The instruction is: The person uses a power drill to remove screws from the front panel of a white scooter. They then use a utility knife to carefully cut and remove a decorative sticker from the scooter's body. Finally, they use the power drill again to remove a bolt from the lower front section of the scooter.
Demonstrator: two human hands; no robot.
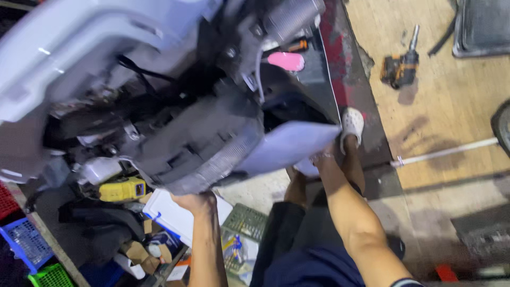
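Note:
A large scooter body assembly (175,127), grey and dark plastic with wiring and a white-lilac panel (287,146), fills the upper left, tilted. My left hand (197,202) grips its lower edge from below. My right hand (321,158) holds the pale panel's right corner; the fingers are mostly hidden behind it. A pink part (287,61) shows deeper inside the assembly. Below the panel I see my leg and a white clog (351,123) on the floor.
A cordless drill (401,68) lies on the wooden floor at upper right, with a white rod (446,151) below it. A yellow tool (123,189), a white box (170,215), a green crate (245,220) and blue and green baskets (29,244) crowd the lower left.

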